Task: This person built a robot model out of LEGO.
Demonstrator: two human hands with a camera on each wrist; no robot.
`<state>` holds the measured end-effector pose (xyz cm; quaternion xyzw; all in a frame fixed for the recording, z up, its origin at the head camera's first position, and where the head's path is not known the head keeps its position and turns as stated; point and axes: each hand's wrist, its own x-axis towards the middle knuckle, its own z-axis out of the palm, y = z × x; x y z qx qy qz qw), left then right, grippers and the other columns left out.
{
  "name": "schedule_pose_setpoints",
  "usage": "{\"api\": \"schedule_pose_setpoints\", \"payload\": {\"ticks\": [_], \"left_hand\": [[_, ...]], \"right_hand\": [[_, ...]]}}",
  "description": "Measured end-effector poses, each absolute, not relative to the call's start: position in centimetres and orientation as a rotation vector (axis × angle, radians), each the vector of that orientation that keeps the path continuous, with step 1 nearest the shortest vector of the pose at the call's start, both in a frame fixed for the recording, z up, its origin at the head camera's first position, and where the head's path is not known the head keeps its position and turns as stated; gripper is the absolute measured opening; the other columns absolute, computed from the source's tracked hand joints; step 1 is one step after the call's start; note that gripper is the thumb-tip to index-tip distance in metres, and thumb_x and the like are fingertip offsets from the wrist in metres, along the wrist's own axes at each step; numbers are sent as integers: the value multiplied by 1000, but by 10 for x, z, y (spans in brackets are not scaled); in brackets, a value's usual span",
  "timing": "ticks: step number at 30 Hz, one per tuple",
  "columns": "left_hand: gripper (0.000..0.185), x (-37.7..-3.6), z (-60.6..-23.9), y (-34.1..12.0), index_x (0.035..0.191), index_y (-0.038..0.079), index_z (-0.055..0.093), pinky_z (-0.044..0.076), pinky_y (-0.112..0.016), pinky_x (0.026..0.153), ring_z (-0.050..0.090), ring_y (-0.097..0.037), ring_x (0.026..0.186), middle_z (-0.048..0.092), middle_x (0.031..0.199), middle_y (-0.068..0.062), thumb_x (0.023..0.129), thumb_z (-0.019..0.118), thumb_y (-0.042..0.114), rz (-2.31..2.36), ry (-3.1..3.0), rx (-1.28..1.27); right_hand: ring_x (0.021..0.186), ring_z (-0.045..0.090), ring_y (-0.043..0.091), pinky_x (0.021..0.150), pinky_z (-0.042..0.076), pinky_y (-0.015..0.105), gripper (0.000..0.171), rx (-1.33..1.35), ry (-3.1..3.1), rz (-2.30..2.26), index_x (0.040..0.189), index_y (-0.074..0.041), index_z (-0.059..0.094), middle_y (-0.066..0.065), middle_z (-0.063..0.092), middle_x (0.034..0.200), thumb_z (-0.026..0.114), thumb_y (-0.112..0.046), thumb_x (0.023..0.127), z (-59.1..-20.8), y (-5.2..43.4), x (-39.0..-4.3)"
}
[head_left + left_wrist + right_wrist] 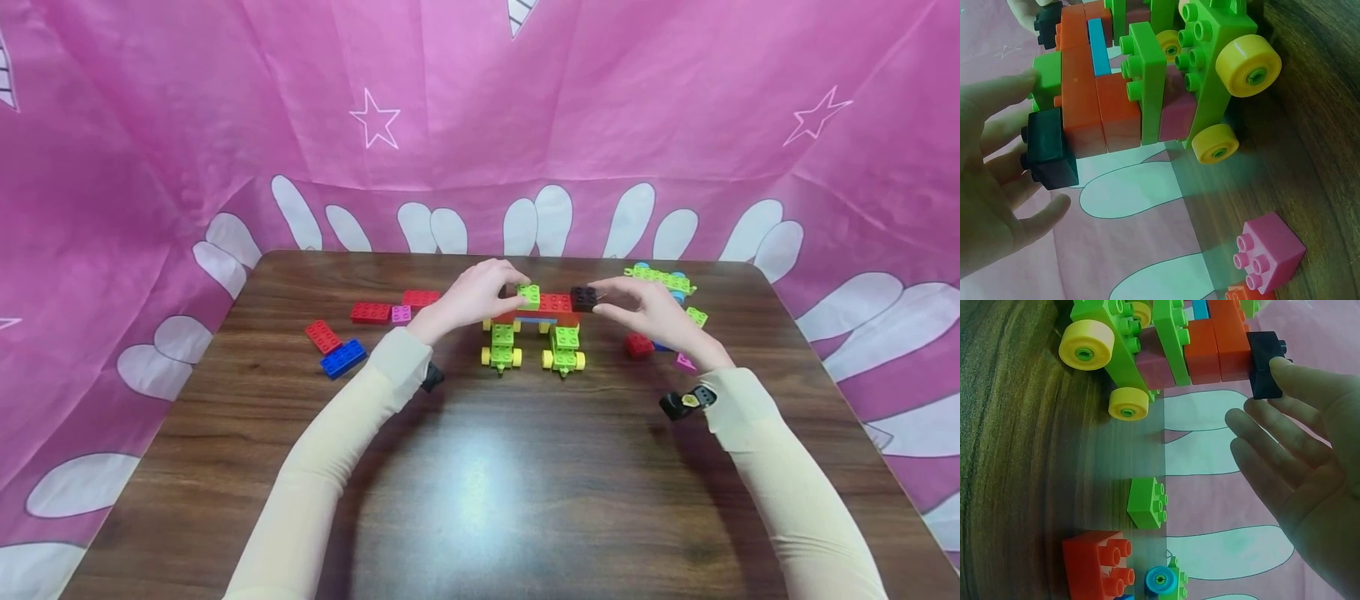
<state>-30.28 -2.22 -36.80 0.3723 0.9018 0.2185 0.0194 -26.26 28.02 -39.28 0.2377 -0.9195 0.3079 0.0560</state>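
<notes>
Basically, both hands were at the block build (537,321) at bench (480,467) centre, roughly 12 o'clock from the person. Build = red/orange beam on two green wheeled bases w/ yellow wheels; its long axis ran 9-to-3 o'clock, i.e. across the person, so each hand met one end.

L hand (474,293) sat at the 9 o'clock end, fingers curled over the top touching the green block (528,296); its grip looked pinched on that block, though in the L wrist view the fingers (997,100) lay fairly straight beside a black block (1050,147).

R hand (647,310) sat at the 3 o'clock end, thumb and fingers pinching the black block (583,297), which touched the beam's end. R wrist view showed fingertips (1297,372) on that block (1264,365), other fingers relaxed.

R hand was nearer the black block, L nearer the green one.

Loose bits: red and blue blocks (343,357) at 9–10 o'clock of the build, a pink one (1269,250), a green strip (660,277) at 2 o'clock.
</notes>
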Motion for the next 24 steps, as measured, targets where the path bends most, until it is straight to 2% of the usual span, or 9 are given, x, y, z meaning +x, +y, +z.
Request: {"api": "schedule_pose_setpoints", "payload": {"ticks": [4, 10, 14, 16, 18, 21, 24], "left_hand": [[41, -303, -368, -24, 128, 12, 68, 51, -38, 98, 61, -23, 116, 69, 123, -5, 94, 68, 36, 679, 2791, 1153], [40, -303, -370, -31, 127, 13, 68, 51, -38, 97, 61, -21, 112, 69, 120, -4, 93, 68, 35, 722, 2776, 1130], [41, -302, -370, -34, 127, 12, 68, 51, -37, 97, 61, -19, 110, 70, 119, -5, 93, 68, 35, 730, 2774, 1136], [41, -302, -370, -35, 127, 12, 68, 51, -37, 97, 62, -19, 110, 70, 119, -5, 93, 68, 35, 734, 2772, 1140], [42, -301, -370, -36, 127, 11, 68, 51, -37, 97, 62, -19, 111, 70, 119, -6, 93, 68, 35, 739, 2773, 1143], [42, -301, -370, -38, 128, 11, 67, 51, -38, 100, 62, -20, 113, 70, 121, -6, 93, 68, 35, 748, 2775, 1138], [42, -301, -371, -39, 128, 10, 67, 49, -39, 103, 61, -21, 117, 69, 123, -6, 94, 68, 35, 757, 2777, 1128]], "right_hand": [[103, 70, 21, 84, 47, 7, 34, 726, -2778, 949, 125, -16, 68, 3, 73, 116, 72, -19, 91, -392, 279, -262], [105, 70, 20, 86, 49, 10, 34, 741, -2782, 954, 125, -17, 68, 1, 74, 114, 72, -23, 92, -391, 275, -262], [108, 69, 20, 89, 57, 27, 34, 737, -2807, 967, 126, -19, 66, -1, 73, 115, 71, -26, 92, -389, 272, -262], [108, 69, 20, 90, 58, 37, 35, 737, -2816, 976, 126, -20, 66, -1, 73, 116, 71, -27, 93, -389, 272, -262], [108, 69, 20, 91, 57, 41, 36, 739, -2821, 976, 127, -20, 66, 0, 72, 117, 71, -26, 92, -388, 272, -262], [107, 68, 17, 91, 57, 36, 36, 733, -2832, 950, 127, -21, 66, 0, 73, 117, 72, -26, 92, -388, 272, -263], [105, 69, 17, 90, 54, 24, 36, 738, -2836, 924, 127, -21, 66, 0, 73, 116, 72, -24, 92, -389, 274, -264]]}}
